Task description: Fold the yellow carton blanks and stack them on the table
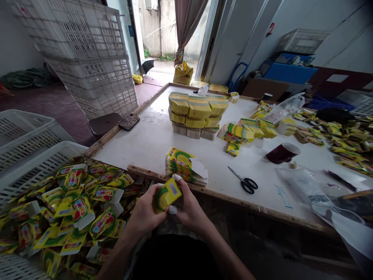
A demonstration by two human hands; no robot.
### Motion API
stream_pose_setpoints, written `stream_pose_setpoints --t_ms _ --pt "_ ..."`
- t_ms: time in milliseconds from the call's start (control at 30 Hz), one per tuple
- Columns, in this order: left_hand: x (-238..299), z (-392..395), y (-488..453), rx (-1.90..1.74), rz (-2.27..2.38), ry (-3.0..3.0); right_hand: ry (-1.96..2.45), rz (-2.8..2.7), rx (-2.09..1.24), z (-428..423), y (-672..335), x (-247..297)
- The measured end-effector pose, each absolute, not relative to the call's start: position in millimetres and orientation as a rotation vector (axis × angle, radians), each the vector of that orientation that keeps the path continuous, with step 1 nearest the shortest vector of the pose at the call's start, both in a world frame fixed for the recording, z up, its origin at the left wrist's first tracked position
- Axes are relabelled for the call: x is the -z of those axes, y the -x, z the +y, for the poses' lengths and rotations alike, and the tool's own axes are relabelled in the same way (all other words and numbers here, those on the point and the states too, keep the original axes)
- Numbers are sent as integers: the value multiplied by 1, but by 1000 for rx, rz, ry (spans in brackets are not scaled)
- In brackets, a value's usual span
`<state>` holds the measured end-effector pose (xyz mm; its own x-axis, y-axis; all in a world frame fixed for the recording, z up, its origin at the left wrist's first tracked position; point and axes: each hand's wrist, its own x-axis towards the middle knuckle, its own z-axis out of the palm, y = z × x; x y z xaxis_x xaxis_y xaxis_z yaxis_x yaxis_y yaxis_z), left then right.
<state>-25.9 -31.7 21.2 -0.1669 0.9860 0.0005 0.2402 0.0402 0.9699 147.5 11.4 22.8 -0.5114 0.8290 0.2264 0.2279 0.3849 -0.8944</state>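
Note:
Between my hands, just in front of the table's near edge, is a small yellow and green cardboard box (166, 196). My left hand (145, 208) wraps round its left side. On its right end, the thumb and fingers of my right hand (188, 206) close in, with white coverings on two fingertips. Right beyond my hands a stack of flat, unfolded boxes (180, 163) lies on the table edge. To my left, a white plastic crate (65, 149) is heaped with formed yellow boxes (81, 210), several with white flaps sticking out.
Bundled flat boxes (196, 112) are piled mid-table, with more bundles (250, 130) to the right. Black-handled scissors (247, 184), a dark red mug (281, 153), a single box (233, 148) and a phone (129, 121) lie on the white table (140, 147). Tall stacked crates (96, 58) stand left.

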Motion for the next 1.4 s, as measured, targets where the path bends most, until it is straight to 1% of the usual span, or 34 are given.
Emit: stream_pose_setpoints --t_ms 33,100,167,200,267,367,467,667,733,800,900,1000,1100,1233,1400 --pt "-19 -32 29 -1356 1484 -1065 923 -1941 -1084 17 -148 -23" --pt "-14 -33 39 -1699 1336 -528 1035 -1888 -919 36 -152 -26" --pt "-9 -33 49 -1860 1158 -87 1214 -1827 -674 59 -157 -28" --pt "-6 -32 53 -1851 1095 41 1294 -1840 -571 71 -159 -29" --pt "-2 -32 54 -1736 1036 145 1395 -1886 -477 88 -161 -27" --pt "1 -30 43 -1569 1008 124 1433 -1916 -474 99 -158 -23" --pt "0 -27 27 -1543 1022 66 1431 -1893 -488 98 -154 -21" --pt "1 -27 6 -1511 926 -153 1343 -1792 -654 93 -153 -25" --pt "0 -26 -1 -1572 858 -265 1264 -1757 -781 80 -150 -27" --pt "-4 -24 -8 -1679 801 -371 1116 -1679 -1045 59 -142 -31" --pt "-17 -20 -16 -1805 815 -439 869 -1494 -1576 19 -126 -36" --pt "-30 -16 -16 -1910 862 -408 732 -1299 -1869 -10 -113 -39" --pt "-31 -15 -12 -1980 873 -367 733 -1339 -1918 -17 -108 -36" --pt "-14 -20 -8 -1860 1066 -445 858 -1414 -1771 -5 -111 -26" --pt "-2 -22 -10 -1776 1124 -492 876 -1376 -1666 10 -125 -19"
